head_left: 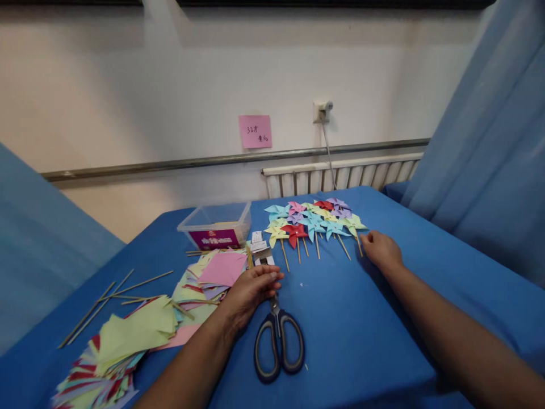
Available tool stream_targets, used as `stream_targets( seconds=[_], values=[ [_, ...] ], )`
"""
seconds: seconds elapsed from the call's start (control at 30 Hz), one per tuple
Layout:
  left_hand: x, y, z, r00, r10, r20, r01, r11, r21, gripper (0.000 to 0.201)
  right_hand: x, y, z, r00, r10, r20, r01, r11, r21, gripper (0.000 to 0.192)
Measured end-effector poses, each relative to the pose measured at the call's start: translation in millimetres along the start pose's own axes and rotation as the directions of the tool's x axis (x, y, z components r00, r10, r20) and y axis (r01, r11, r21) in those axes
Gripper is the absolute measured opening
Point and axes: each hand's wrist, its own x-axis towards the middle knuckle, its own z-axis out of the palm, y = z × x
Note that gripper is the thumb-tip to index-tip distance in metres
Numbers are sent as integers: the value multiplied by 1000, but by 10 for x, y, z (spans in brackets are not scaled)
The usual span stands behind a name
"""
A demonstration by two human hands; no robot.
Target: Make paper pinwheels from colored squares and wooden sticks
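Note:
My right hand is closed, its fingertips pinching at the wooden stick of the light yellow-green pinwheel at the right end of the rows. Several paper pinwheels, among them a red one and a light blue one, lie close together at the back of the table. My left hand hovers with loosely curved fingers and nothing visible in them. Just below it lie dark-handled scissors, their blades partly hidden by that hand. Beyond its fingers sits a small open white box.
Stacks of coloured paper sheets and a pink sheet lie at the left. Loose wooden sticks are beside them. A clear plastic tub stands behind, on the blue tablecloth. A radiator runs along the wall.

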Motion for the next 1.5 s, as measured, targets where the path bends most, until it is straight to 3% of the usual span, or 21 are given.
stream_targets(
  seconds=[0.07,0.17,0.23,0.37,0.4,0.47,0.53,0.57,0.67,0.8,0.9,1.07,1.23,1.37,1.5],
  values=[
    [9,-36,1,1000,10,11,-11,999,38,25,-114,-78,4,994,-46,-101,55,995,86,36],
    [11,-103,22,998,45,32,-48,994,102,25,-423,-385,16,960,-213,-179,260,916,304,32],
    [4,-132,38,994,100,53,-107,982,158,22,-681,-696,27,934,-316,-164,355,787,504,31],
    [-13,-59,-42,968,243,56,-247,901,358,20,-1101,-1341,152,902,-429,-38,273,502,821,32],
    [-16,-8,-96,951,308,32,-289,845,450,19,-1161,-1458,219,897,-442,-12,237,457,857,32],
    [-19,109,-232,872,486,-64,-330,677,658,17,-1224,-1597,389,891,-454,21,181,397,900,34],
    [-15,209,-365,783,604,-149,-219,493,842,20,-1227,-1612,569,891,-452,34,157,377,913,34],
    [-8,240,-417,765,622,-166,-133,406,904,24,-1214,-1585,645,891,-452,36,163,394,904,33],
    [23,242,-498,794,594,-129,29,175,984,43,-1153,-1460,767,872,-481,84,146,421,895,32],
    [62,161,-519,842,527,-118,134,8,991,46,-1114,-1383,743,858,-498,128,109,420,901,32],
    [78,156,-553,854,503,-136,152,9,988,45,-1147,-1395,737,830,-542,127,128,408,904,30],
    [118,203,-632,859,472,-199,159,124,979,54,-1209,-1407,812,798,-590,119,171,412,895,29],
    [154,208,-689,850,466,-246,152,229,961,44,-1222,-1406,868,764,-623,168,149,425,893,28],
    [162,202,-720,828,493,-266,164,241,957,30,-1246,-1412,876,725,-663,189,139,410,902,27],
    [169,223,-781,765,584,-273,140,262,955,22,-1266,-1412,865,715,-675,182,176,425,888,25]
  ],
)
